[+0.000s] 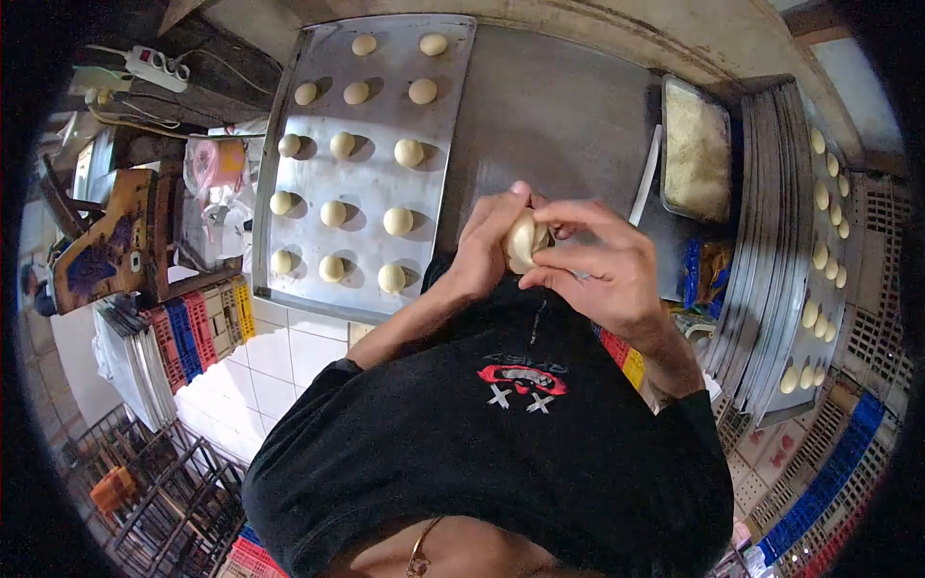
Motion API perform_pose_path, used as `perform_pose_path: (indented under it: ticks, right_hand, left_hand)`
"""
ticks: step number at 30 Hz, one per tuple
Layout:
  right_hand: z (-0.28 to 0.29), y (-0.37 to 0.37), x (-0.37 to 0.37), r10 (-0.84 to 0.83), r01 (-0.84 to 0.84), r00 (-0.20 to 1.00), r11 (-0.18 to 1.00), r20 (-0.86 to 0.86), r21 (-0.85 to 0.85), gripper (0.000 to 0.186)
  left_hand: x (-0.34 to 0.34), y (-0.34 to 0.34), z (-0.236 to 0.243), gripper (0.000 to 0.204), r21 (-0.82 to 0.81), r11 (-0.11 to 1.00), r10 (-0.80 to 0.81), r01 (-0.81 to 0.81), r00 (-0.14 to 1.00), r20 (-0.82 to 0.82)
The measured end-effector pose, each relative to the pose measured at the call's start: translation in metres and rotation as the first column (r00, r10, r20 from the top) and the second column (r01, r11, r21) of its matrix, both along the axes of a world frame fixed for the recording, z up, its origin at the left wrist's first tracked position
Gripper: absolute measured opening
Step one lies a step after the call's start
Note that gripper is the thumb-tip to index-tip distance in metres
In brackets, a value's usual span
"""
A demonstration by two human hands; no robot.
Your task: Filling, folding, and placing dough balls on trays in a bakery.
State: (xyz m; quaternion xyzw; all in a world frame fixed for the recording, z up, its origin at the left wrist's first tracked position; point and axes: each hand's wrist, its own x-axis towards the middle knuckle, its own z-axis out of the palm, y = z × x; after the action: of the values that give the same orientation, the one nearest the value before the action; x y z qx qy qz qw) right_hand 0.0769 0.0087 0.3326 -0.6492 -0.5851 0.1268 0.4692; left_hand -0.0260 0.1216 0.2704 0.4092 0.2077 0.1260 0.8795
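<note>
A pale dough piece [523,241] is held between both my hands in front of my chest, at the near edge of the bare steel worktop [554,116]. My left hand [482,250] is closed around its left side, thumb pointing up. My right hand [597,270] pinches the dough from the right with bent fingers. Left of my hands, a metal tray [376,116] carries several round dough balls [409,152] in rows.
A pan of pale yellow crumbs [694,147] lies at the back right beside stacked trays [761,231], the top one bearing dough balls [822,197]. A wooden-framed machine [111,246], power strip [154,67] and coloured crates [183,337] are at left. Black racks [164,486] stand lower left.
</note>
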Motion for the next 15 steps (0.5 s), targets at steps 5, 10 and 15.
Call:
perform_pose_path:
  ticks: [5,10,15]
  right_hand:
    - [-0.001,-0.007,-0.003,0.072,-0.071,0.997,0.993,0.003,-0.09,0.018]
    - [0.011,0.002,-0.005,0.098,-0.115,0.989,0.98,-0.111,-0.162,0.016]
    - [0.009,0.005,0.003,0.07,-0.076,0.997,0.974,-0.037,-0.213,0.016]
  left_hand:
    - [-0.008,0.006,0.001,0.045,-0.041,0.985,-0.171,0.168,0.979,-0.113]
    - [-0.015,0.017,0.014,0.063,-0.046,0.921,-0.39,0.388,0.908,-0.153]
    - [-0.015,0.002,-0.002,0.065,-0.264,0.958,-0.12,0.115,0.993,-0.003]
